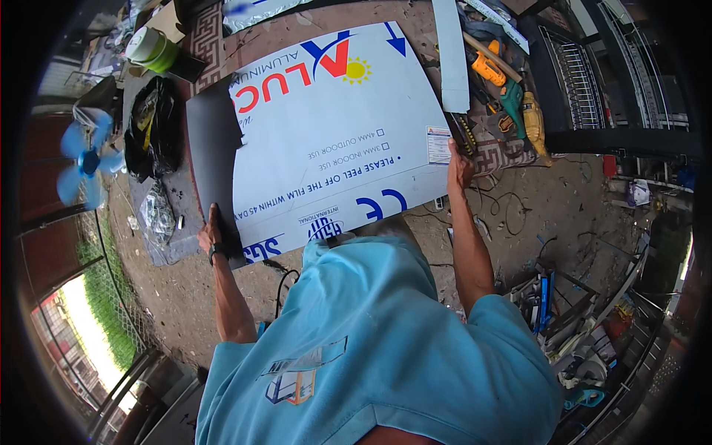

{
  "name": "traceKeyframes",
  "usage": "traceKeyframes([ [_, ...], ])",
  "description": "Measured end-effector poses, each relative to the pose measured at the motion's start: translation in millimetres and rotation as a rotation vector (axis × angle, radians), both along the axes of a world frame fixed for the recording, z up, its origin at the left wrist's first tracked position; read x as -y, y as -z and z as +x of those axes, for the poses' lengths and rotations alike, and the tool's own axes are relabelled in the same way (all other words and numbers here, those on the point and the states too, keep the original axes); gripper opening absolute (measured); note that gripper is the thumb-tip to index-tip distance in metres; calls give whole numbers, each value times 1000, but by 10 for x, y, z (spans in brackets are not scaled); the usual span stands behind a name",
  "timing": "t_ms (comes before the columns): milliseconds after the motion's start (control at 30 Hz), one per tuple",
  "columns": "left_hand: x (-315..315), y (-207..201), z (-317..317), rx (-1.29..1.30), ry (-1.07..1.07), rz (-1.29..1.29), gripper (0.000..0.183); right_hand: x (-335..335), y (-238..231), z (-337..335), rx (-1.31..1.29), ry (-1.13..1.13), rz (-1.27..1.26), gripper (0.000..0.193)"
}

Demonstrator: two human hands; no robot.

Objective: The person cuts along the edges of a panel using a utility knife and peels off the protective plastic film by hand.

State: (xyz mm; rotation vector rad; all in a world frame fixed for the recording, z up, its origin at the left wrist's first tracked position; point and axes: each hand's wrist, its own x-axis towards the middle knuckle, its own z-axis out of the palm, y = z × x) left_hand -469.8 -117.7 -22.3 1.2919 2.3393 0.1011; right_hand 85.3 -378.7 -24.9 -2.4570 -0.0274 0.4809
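Note:
A large flat aluminium panel (311, 141) spans the space in front of me, tilted a little. White printed protective film covers most of its face. Along the left side the film is gone, with a ragged edge, and the dark grey surface shows. My left hand (210, 233), with a dark band on the wrist, grips the panel's near left edge. My right hand (460, 167) grips the right edge, beside a small white label (437, 145). The fingers of both hands are partly hidden by the panel.
Beyond the panel stands a patterned work table (215, 37). Power tools, including an orange one (488, 65) and a green one (512, 104), lie at its right. A black plastic bag (152, 122), a green-white bucket (152, 49) and a blue fan (89, 162) are at left. Cables cross the ground.

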Motion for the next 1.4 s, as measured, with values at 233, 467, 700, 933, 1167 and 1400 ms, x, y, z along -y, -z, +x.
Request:
traceKeyframes([
  [233,-20,26,-165,114,135,-86,99,92,235,211,79,-153,-111,68],
  [467,782,499,-460,274,24,-46,80,597,227,-516,-394,482,597,82],
  [700,1490,210,431,987,-234,-76,88,109,485,-1909,-806,884,1134,70],
  [933,1620,335,501,907,-361,-16,83,-302,-448,-2063,-572,1104,591,59],
  [1167,1389,118,172,1048,-254,-15,40,-334,558,-2028,-639,885,1376,58],
  [1400,1607,-533,224,1067,82,-201,52,210,385,-2139,-840,539,976,44],
])
